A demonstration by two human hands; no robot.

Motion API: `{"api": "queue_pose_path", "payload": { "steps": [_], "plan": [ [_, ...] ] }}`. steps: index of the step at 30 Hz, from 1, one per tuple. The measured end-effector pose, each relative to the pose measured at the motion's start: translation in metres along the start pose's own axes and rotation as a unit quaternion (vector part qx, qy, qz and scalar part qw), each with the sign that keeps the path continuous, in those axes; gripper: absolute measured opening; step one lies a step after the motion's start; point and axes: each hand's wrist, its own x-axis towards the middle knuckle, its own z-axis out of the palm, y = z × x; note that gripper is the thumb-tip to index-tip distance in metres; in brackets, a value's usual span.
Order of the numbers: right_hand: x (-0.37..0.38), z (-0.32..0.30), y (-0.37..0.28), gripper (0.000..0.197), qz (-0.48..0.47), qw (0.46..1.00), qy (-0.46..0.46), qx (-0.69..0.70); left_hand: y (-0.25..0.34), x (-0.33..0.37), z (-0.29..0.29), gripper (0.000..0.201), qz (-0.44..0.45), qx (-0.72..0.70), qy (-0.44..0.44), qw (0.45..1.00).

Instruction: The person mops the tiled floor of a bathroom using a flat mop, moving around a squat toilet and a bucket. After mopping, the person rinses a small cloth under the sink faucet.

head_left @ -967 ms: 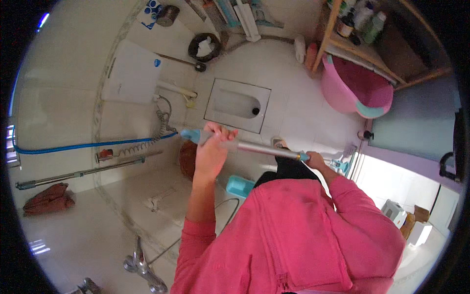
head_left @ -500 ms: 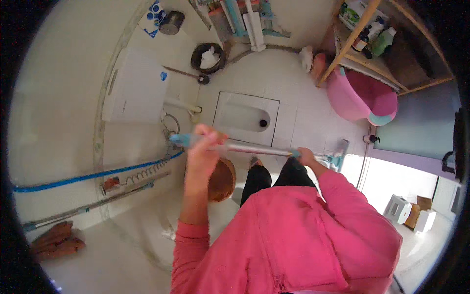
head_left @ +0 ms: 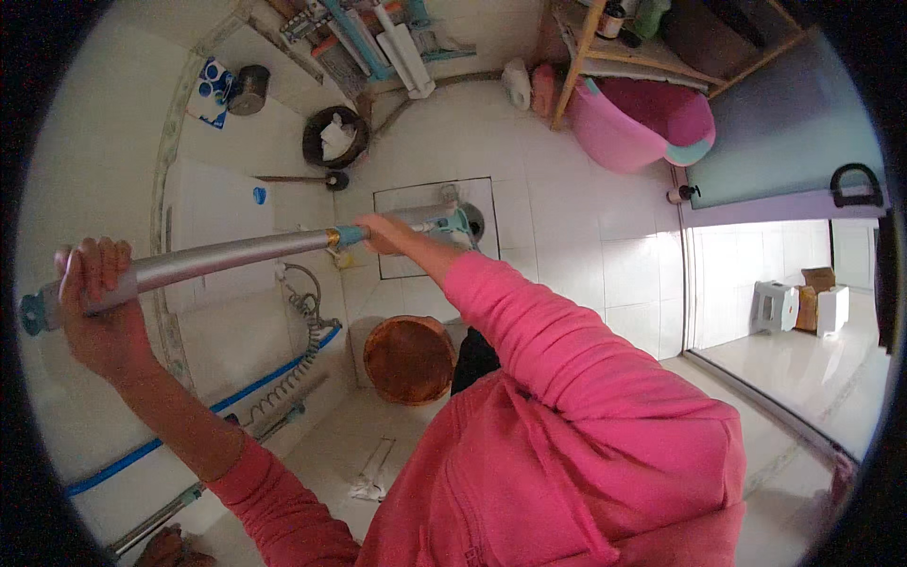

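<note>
With both grips wrapped around the pole (head_left: pixel 227 257), its long axis runs from my left hand (head_left: pixel 99 307) past my right hand (head_left: pixel 383 233) toward the squat pan (head_left: pixel 436 227), right nearer.

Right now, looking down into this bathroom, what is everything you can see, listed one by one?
Long grey metal pole with teal fittings: one, held level across the picture.
White squat toilet pan: one, set in the tiled floor, under the pole's far end.
Round brown wooden stool: one, on the floor by the person's legs.
Pink plastic tub: one, under the wooden shelf, top right.
Black round bin: one, by the far wall.
Blue hose: one, along the left wall.
Small white stool: one, beyond the doorway, right.
Left hand: fingers wrapped round the pole's near end.
Right hand: gripping the pole near its teal collar.
</note>
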Motion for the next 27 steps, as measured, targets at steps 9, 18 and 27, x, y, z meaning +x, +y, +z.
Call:
{"api": "queue_pose_path", "payload": {
  "steps": [9,18,27],
  "plan": [
    [-0.166,-0.092,-0.047,0.027,-0.003,0.99,0.064,-0.124,0.021,-0.054,-0.003,0.044,0.099,0.011,0.129,0.987],
    [-0.395,-0.154,0.132,0.023,0.295,0.916,0.178,-0.208,-0.187,-0.126,0.154,0.012,-0.262,-0.165,-0.088,0.947],
    [-0.422,-0.133,0.15,0.033,0.459,0.861,0.121,-0.183,-0.247,-0.149,0.177,0.016,-0.315,-0.208,-0.259,0.889]
  ]
}}
